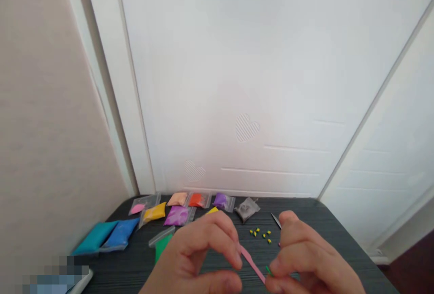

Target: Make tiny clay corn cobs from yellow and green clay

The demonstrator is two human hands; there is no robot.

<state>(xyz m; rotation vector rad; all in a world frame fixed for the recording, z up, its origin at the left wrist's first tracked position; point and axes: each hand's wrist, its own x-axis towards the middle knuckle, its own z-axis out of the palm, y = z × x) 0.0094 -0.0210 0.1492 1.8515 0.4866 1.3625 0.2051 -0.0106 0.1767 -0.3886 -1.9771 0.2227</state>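
My left hand (200, 258) is closed in a pinch on the upper end of a thin pink stick (252, 264). My right hand (305, 258) is curled shut at the stick's lower end, with a tiny green piece (268, 270) at its fingertips. A dark thin tool tip (275, 220) pokes out above my right hand. Several small yellow bits (261, 234) lie on the dark table (325, 221) just beyond my hands.
Small bags of coloured clay lie in a row at the table's back: pink (139, 207), yellow (154, 212), peach (178, 199), red (197, 200), purple (222, 201), magenta (178, 216), grey (247, 209). Teal (93, 238), blue (122, 233) and green (161, 246) bags lie left. White door behind.
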